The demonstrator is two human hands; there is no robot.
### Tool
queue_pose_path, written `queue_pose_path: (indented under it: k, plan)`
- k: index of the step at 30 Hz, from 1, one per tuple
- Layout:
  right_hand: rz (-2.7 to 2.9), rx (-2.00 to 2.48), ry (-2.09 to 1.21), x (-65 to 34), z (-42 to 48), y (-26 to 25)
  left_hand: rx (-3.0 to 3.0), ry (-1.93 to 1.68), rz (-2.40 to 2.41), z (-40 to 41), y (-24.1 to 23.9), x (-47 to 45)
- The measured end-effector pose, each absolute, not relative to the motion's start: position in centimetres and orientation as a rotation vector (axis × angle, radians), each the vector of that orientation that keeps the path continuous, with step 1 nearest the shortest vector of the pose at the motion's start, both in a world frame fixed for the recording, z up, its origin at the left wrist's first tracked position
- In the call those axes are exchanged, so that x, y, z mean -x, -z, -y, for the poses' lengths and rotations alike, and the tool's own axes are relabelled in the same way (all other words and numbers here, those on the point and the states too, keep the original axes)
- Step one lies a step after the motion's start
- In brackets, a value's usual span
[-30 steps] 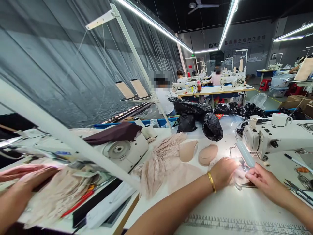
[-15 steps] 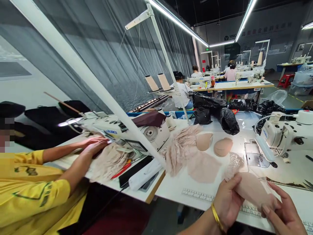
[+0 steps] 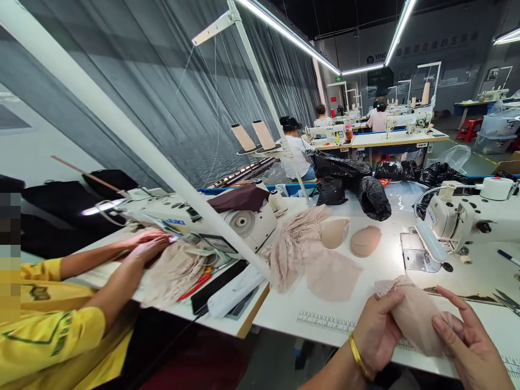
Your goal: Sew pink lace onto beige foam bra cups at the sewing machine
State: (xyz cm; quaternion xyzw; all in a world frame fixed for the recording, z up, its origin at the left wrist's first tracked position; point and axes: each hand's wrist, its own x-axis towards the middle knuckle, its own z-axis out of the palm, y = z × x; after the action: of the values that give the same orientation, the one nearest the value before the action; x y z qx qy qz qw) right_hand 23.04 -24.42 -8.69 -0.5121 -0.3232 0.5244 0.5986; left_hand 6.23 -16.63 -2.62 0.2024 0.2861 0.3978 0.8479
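Between my two hands, above the table's front edge, is a beige bra cup [image 3: 420, 319] with thin lace or mesh fabric over it. My left hand [image 3: 377, 330], with a gold bangle at the wrist, pinches its left side between thumb and fingers. My right hand [image 3: 471, 336] grips the lower right edge with the thumb on top, its index finger raised off. On the table to the left lie a sheer beige fabric piece [image 3: 333, 275], a gathered heap of beige lace [image 3: 292, 244], one bra cup [image 3: 334, 234] and another bra cup [image 3: 364, 241].
A sewing machine [image 3: 455, 216] with its lamp lit stands behind my hands. Scissors [image 3: 507, 299] lie at the right edge. A ruler strip [image 3: 325, 322] runs along the table front. Left, a co-worker's hands [image 3: 152, 245] work at another sewing machine [image 3: 239, 222]. Black plastic bags [image 3: 374, 197] lie behind.
The bra cup has turned more upright in my hands, and its loose lace is now drawn in closer over it. My right fingers have shifted along its edge. The view has swung slightly right.
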Motion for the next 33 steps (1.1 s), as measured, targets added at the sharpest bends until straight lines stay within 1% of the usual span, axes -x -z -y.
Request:
queue_pose_path:
  k: [7,11,15,18,19,21,23,24,27,30,31,33]
  plan:
    - [0.735,1.195,-1.189,-22.8,24.4,8.6,-0.442,-0.864,-0.62,16.7,2.4,-6.9]
    - [0.763,1.209,-1.209,-23.2,24.2,9.3,-0.506,-0.892,-0.609,16.6,2.2,-7.2]
    - [0.847,1.22,-1.223,-23.2,24.6,9.5,-0.525,-0.889,-0.627,16.1,2.2,-7.3]
    - [0.953,1.308,-1.159,-23.6,25.2,8.6,-0.669,-0.825,-0.561,15.2,1.3,-6.2]
    - [1.006,1.353,-1.096,-24.2,25.2,8.3,-0.776,-0.751,-0.513,14.7,0.8,-5.7]
    - [1.246,1.426,-0.867,-25.9,24.7,7.7,-1.119,-0.517,-0.371,13.5,-0.4,-4.7]
    - [1.644,1.413,-0.545,-28.2,23.1,7.1,-1.631,-0.28,-0.181,11.8,-1.2,-4.3]
    - [1.9,1.338,-0.409,-29.3,22.1,6.9,-1.908,-0.205,-0.1,10.9,-1.4,-4.5]
    - [2.17,1.23,-0.249,-31.6,18.4,6.1,-2.518,-0.117,0.022,8.0,-0.6,-6.6]
    - [2.358,1.23,0.042,-32.4,15.9,6.1,-2.65,-0.076,0.063,5.5,1.3,-8.9]
    - [2.368,1.252,0.1,-32.5,15.5,6.2,-2.646,-0.078,0.076,4.8,1.9,-9.4]
    - [2.336,1.304,0.099,-32.9,15.2,6.5,-2.635,-0.098,0.079,3.9,2.6,-9.9]
